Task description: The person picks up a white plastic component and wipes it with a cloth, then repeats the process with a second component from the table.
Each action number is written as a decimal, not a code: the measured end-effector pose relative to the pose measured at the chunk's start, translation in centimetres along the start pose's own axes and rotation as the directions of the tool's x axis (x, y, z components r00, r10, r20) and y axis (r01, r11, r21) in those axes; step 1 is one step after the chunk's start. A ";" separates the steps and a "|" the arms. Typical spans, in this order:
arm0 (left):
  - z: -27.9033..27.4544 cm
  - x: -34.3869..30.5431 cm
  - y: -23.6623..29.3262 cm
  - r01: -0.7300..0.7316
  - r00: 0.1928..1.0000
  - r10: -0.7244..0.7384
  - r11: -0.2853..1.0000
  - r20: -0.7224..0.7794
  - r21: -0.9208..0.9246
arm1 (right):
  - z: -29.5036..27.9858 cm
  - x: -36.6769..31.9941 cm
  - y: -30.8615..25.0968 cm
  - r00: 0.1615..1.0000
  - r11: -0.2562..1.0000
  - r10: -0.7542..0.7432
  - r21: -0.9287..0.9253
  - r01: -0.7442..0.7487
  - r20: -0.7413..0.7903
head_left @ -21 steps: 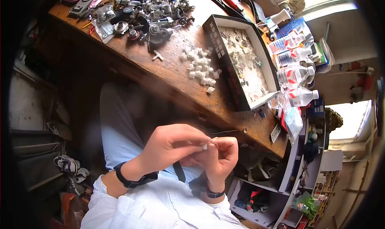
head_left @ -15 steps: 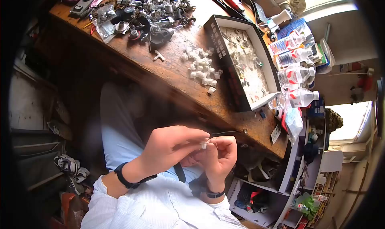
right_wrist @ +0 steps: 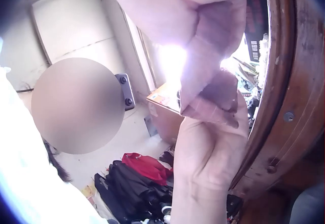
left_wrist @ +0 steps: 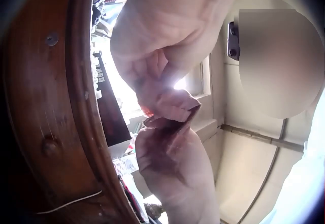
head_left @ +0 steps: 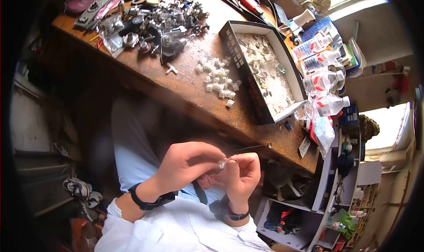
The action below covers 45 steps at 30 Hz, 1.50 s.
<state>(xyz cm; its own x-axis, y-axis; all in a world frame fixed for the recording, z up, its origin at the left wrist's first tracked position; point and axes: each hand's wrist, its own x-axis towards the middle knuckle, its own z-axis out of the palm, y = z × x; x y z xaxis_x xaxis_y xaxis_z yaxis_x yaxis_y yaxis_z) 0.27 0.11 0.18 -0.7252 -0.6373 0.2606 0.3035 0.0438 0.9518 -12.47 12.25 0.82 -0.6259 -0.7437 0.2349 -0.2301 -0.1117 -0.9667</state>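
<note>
In the head view, both hands meet in front of the white shirt, below the table's front edge. A small white plastic piece, like the fittings on the table, shows at the touching fingertips. My left hand pinches it between thumb and fingers from the left. Opposite, my right hand has thumb and forefinger pressed together at the piece, its other fingers curled in. Both wrist views show the fingertips meeting, but the fingers hide the piece there.
A pile of small white plastic fittings lies on the wooden table, with a white T-shaped piece beside it. Behind are a heap of metal and glass parts and an open black box. Plastic bottles line the right.
The hands stay together and sit slightly lower in the head view. The left fingers have shifted a little around the white piece. The table scene has shifted slightly with the camera.
</note>
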 end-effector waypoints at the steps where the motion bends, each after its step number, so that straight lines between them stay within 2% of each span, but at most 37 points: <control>1: 0.0 -0.1 0.1 0.116 0.991 -0.125 0.977 -0.038 -0.180 | 0.2 0.1 -0.1 0.999 0.997 0.039 0.068 -0.037 -0.018; 2: -0.2 0.0 0.0 0.222 0.966 -0.255 0.909 -0.051 -0.353 | 0.4 0.1 -0.2 0.996 0.988 0.077 0.141 -0.071 -0.035; 3: -0.5 0.4 -0.8 0.163 0.970 -0.204 0.948 -0.130 -0.275 | 0.2 0.3 -0.2 0.998 0.995 0.049 0.092 -0.045 -0.036; 4: -0.9 1.1 -1.2 0.109 0.963 -0.147 0.978 -0.224 -0.175 | 0.2 0.3 -0.4 0.998 0.993 0.030 0.112 -0.023 -0.054; 6: -2.3 2.7 -1.6 0.057 0.936 -0.009 0.991 -0.352 0.125 | -0.3 0.4 -0.9 0.997 0.997 -0.079 -0.021 0.079 0.017; 7: -3.0 3.7 -1.4 0.045 0.931 0.073 0.949 -0.358 0.311 | 0.0 0.8 -1.5 0.979 0.981 -0.194 0.035 0.193 0.064; 8: -3.5 4.6 -1.6 0.015 0.914 0.161 0.904 -0.373 0.427 | -0.2 1.5 -2.7 0.930 0.940 -0.319 -0.062 0.335 0.182; 10: -5.1 6.2 -2.8 -0.017 0.908 0.280 0.768 -0.312 0.640 | 0.1 3.7 -6.6 0.735 0.808 -0.481 -0.084 0.583 0.477; 12: -6.1 7.6 -3.3 0.007 0.898 0.312 0.696 -0.311 0.718 | 1.7 3.0 -6.7 0.569 0.567 -0.755 -0.110 0.816 0.326; 14: -7.1 8.7 -3.7 -0.006 0.900 0.354 0.595 -0.256 0.804 | 2.1 3.2 -9.6 0.481 0.536 -0.795 0.059 0.842 0.369; 16: -8.1 9.5 -4.0 -0.003 0.903 0.380 0.474 -0.202 0.880 | 2.6 2.4 -12.1 0.447 0.465 -0.860 0.015 0.885 0.248; 20: -8.3 10.1 -3.7 0.013 0.899 0.403 0.363 -0.170 0.932 | 4.2 1.3 -12.5 0.497 0.495 -0.867 -0.066 0.867 0.024; 22: -8.3 10.7 -3.7 -0.034 0.902 0.419 0.313 -0.106 0.949 | 4.2 3.0 -11.5 0.255 0.258 -0.966 -0.212 0.942 -0.042; 23: -7.9 11.0 -3.5 -0.036 0.906 0.411 0.308 -0.099 0.951 | 4.0 2.2 -12.3 0.385 0.393 -0.919 -0.183 0.901 -0.083; 25: -7.8 11.9 -3.6 -0.070 0.900 0.434 0.247 -0.046 0.966 | 3.3 2.1 -12.0 0.382 0.387 -0.922 -0.123 0.914 -0.060; 26: -7.5 12.4 -3.9 -0.082 0.900 0.434 0.239 -0.031 0.968 | 2.5 2.1 -11.9 0.377 0.377 -0.926 -0.077 0.923 -0.023; 27: -7.2 12.7 -4.2 -0.094 0.900 0.436 0.243 -0.022 0.966 | 0.8 2.1 -12.2 0.415 0.420 -0.905 0.041 0.907 0.094; 28: -7.1 12.9 -4.5 -0.063 0.911 0.411 0.228 -0.037 0.972 | -0.6 2.8 -11.7 0.411 0.415 -0.907 0.032 0.909 0.093; 29: -7.1 13.0 -4.6 -0.030 0.920 0.388 0.209 -0.054 0.977 | -1.8 4.1 -11.0 0.287 0.320 -0.937 0.162 0.933 0.199; 30: -7.0 13.0 -4.7 -0.018 0.928 0.366 0.246 -0.076 0.969 | -2.9 4.9 -10.6 0.139 0.226 -0.948 0.300 0.927 0.286; 31: -6.8 13.1 -4.6 -0.012 0.925 0.372 0.240 -0.080 0.971 | -3.6 3.2 -11.1 0.441 0.486 -0.840 0.077 0.870 0.317; 32: -6.6 13.0 -4.4 -0.002 0.921 0.378 0.237 -0.090 0.971 | -3.4 2.3 -10.5 0.617 0.639 -0.750 0.021 0.769 0.239; 33: -6.5 13.0 -4.3 0.005 0.920 0.379 0.245 -0.100 0.969 | -4.1 3.5 -10.0 0.589 0.614 -0.767 0.023 0.789 0.254; 34: -6.5 12.9 -4.2 0.010 0.913 0.392 0.252 -0.111 0.968 | -3.0 3.2 -8.4 0.714 0.712 -0.690 -0.062 0.699 0.120; 36: -6.4 12.7 -4.1 -0.057 0.888 0.451 0.302 -0.090 0.951 | -3.2 2.9 -7.3 0.930 0.932 -0.361 0.014 0.361 0.062; 38: -5.9 12.0 -2.9 -0.088 0.867 0.492 0.312 -0.082 0.946 | -2.7 2.1 -4.4 0.983 0.983 -0.182 -0.029 0.181 -0.028; 40: -5.2 10.7 -2.1 -0.097 0.848 0.446 0.662 -0.287 0.743 | -2.1 1.5 -2.3 0.998 0.995 0.007 0.100 -0.001 -0.058; 41: -5.1 10.0 -1.9 -0.108 0.855 0.385 0.787 -0.348 0.607 | -1.9 1.4 -1.8 0.998 0.991 0.038 0.131 -0.031 -0.054; 42: -4.8 8.9 -1.6 -0.109 0.847 0.394 0.786 -0.357 0.609 | -1.7 1.3 -1.3 0.999 0.991 0.030 0.130 -0.024 -0.042; 43: -4.4 7.7 -1.0 -0.064 0.889 0.216 0.932 -0.404 0.357 | -1.4 1.3 -0.7 0.997 0.988 0.065 0.141 -0.058 -0.047; 44: -4.0 6.5 -0.4 0.000 0.918 0.030 0.997 -0.396 0.076 | -1.2 1.3 -0.3 0.993 0.984 0.103 0.151 -0.094 -0.052; 45: -3.5 5.4 0.2 0.071 0.928 -0.054 0.997 -0.368 0.033 | -1.0 1.3 0.0 0.991 0.972 0.134 0.197 -0.126 -0.029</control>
<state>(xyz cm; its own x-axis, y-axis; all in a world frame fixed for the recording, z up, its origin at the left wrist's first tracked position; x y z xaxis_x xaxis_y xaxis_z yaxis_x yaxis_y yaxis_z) -1.39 -6.02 1.17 -0.4616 -0.8773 0.1313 0.2310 0.0241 0.9727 -14.00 11.91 1.26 -0.6728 -0.7322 0.1062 0.0020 -0.1454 -0.9894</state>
